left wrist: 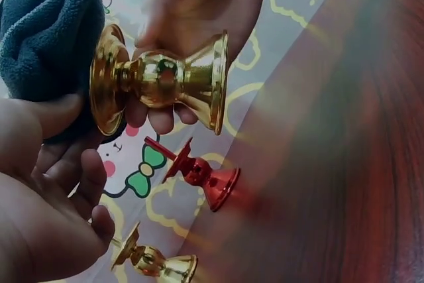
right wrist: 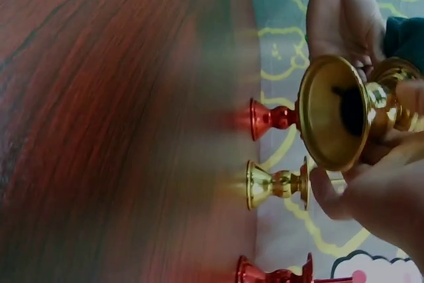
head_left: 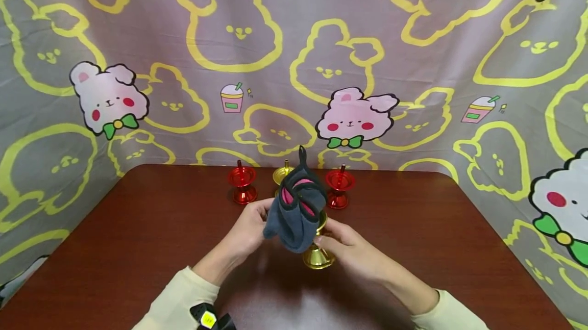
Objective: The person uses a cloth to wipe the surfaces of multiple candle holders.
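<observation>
A gold candle holder (head_left: pixel 318 257) is held over the front middle of the table, its flared base pointing down in the head view. My right hand (head_left: pixel 356 251) grips it round the stem from the right. Over its upper dish bunches a dark blue-grey cloth (head_left: pixel 294 225) with pink showing in its folds and a hanging loop on top. My left hand (head_left: pixel 248 230) holds this cloth from the left, thumb against it in the left wrist view. The cloth hides the holder's top. The right wrist view looks into the hollow base (right wrist: pixel 331 114).
Behind the hands, near the table's back edge, stand a red candle holder (head_left: pixel 242 187), a gold one (head_left: pixel 280 173) partly behind the cloth, and another red one (head_left: pixel 340 187). A patterned curtain (head_left: pixel 275 85) rises behind the brown table (head_left: pixel 138 248).
</observation>
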A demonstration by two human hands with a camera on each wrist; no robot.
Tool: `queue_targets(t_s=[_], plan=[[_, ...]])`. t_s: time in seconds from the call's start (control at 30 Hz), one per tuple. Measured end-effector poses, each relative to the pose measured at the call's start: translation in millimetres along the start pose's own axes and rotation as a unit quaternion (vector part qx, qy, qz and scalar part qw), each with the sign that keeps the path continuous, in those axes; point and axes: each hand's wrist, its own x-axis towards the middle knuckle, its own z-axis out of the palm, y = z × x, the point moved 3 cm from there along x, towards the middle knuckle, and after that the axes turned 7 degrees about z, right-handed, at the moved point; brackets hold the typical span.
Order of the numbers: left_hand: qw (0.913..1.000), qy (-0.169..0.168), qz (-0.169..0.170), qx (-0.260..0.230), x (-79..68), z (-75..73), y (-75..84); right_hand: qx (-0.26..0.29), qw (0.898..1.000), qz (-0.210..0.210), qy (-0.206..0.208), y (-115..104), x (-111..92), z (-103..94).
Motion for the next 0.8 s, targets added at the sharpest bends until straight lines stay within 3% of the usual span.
queue_targets(t_s=[0.2, 0.37, 0.57, 0.67, 0.8], plan=[[0.9993, 0.023, 0.02, 0.02, -2.1, 3.1, 6.3, -0.073, 0.989, -0.053, 0.116, -4.4, -0.7, -4.9], [0.9989, 0.031, 0.034, 0.012, -6.3, 2.8, 10.0, -0.046, 0.982, -0.034, 0.181, -2.0, -6.2, -11.8], [0.9994, -0.017, 0.019, -0.025, -7.4, 1.5, 9.5, -0.043, 0.976, -0.025, 0.21, 0.4, -11.8, -16.7], [0.9975, -0.048, 0.028, -0.043, -9.5, 1.4, 9.4, -0.056, 0.976, -0.041, 0.209, 0.7, -13.5, -16.9], [0.9966, -0.059, 0.042, -0.039, -11.2, 2.9, 7.8, -0.074, 0.974, -0.08, 0.201, -0.1, -14.9, -13.8]])
